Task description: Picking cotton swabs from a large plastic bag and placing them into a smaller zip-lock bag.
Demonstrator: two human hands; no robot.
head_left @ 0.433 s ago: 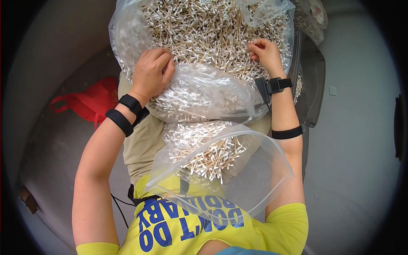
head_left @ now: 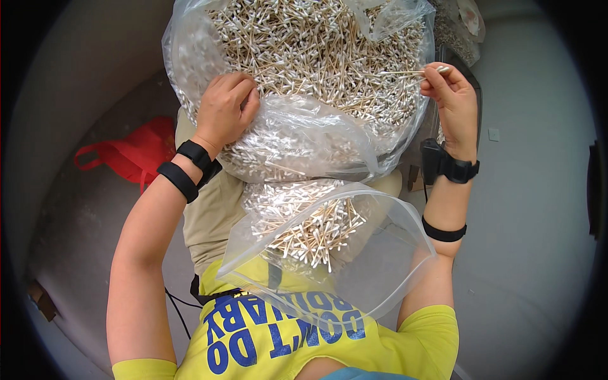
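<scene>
A large clear plastic bag, full of loose cotton swabs, lies open in front of me. At its left near edge, my left hand is closed on the folded plastic; the fingertips are partly hidden. My right hand is raised at the bag's right side, pinching cotton swabs between thumb and fingers. One stick points left over the heap, and white tips show above the fingers. On my lap, a smaller clear zip bag stands open, with a pile of cotton swabs in it.
Beyond my right hand stands a dark grey bin, partly covered. Another clear bag of swabs is at the far right. A red bag lies on the floor to the left, and a brown box sits at lower left.
My right hand has moved right and up from the heap to the bag's right edge, with cotton swabs now visible in its pinch. My left hand has stayed in place.
</scene>
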